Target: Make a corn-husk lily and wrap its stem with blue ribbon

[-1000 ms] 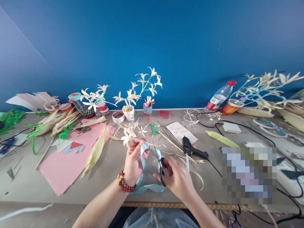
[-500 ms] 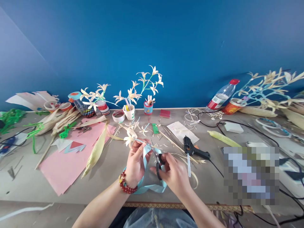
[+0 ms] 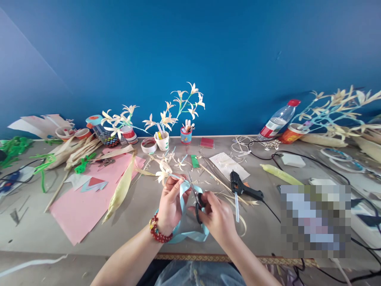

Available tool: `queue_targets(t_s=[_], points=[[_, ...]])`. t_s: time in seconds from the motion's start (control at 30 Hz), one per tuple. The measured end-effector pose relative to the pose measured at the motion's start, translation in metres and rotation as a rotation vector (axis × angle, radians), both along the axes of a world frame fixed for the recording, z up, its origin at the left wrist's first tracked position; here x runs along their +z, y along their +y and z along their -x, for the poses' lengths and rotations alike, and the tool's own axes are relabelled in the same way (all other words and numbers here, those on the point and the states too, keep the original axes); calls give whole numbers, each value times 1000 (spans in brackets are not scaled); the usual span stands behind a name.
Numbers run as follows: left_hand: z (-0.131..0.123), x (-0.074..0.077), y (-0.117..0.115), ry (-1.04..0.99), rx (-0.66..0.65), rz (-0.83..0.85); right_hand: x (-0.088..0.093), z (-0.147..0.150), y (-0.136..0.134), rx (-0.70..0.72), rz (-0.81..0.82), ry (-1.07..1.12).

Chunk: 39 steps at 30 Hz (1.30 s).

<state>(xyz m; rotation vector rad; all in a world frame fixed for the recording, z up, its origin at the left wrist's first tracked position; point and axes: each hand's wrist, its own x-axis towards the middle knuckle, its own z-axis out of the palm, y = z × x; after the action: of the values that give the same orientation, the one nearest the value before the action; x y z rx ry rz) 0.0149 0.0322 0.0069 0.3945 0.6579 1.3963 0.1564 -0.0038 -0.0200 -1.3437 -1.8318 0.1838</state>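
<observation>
My left hand (image 3: 170,204), with a red bead bracelet at the wrist, pinches a thin stem carrying a pale husk flower (image 3: 162,174) and the end of a light blue ribbon (image 3: 187,234). The ribbon loops down onto the table in front of me. My right hand (image 3: 216,216) is closed round black-handled scissors (image 3: 195,196), whose blades point up toward the ribbon end at my left fingertips.
A black glue gun (image 3: 242,190) with its cable lies right of my hands. Pink paper (image 3: 86,198), corn husks (image 3: 120,188) and green pipe cleaners lie left. Cups with husk flowers (image 3: 162,139), a water bottle (image 3: 276,119) and a flowered branch (image 3: 336,109) stand along the blue wall.
My right hand has brought the scissors leftward and closer to my left hand. The left hand still holds the stem and ribbon, shifted slightly right.
</observation>
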Motion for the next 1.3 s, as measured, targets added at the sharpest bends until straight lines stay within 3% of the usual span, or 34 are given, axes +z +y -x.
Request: queue_targets(t_s=[0.23, 0.6, 1.1, 1.3], points=[[-1, 2, 0, -7, 10, 0, -4, 2, 2, 9, 17, 9], [-1, 3, 0, -91, -125, 45, -10, 6, 2, 2, 55, 11], [-2, 0, 0, -123, -146, 58, -13, 6, 2, 6, 114, 31], [-1, 6, -1, -103, -197, 80, -16, 7, 3, -1, 119, 5]])
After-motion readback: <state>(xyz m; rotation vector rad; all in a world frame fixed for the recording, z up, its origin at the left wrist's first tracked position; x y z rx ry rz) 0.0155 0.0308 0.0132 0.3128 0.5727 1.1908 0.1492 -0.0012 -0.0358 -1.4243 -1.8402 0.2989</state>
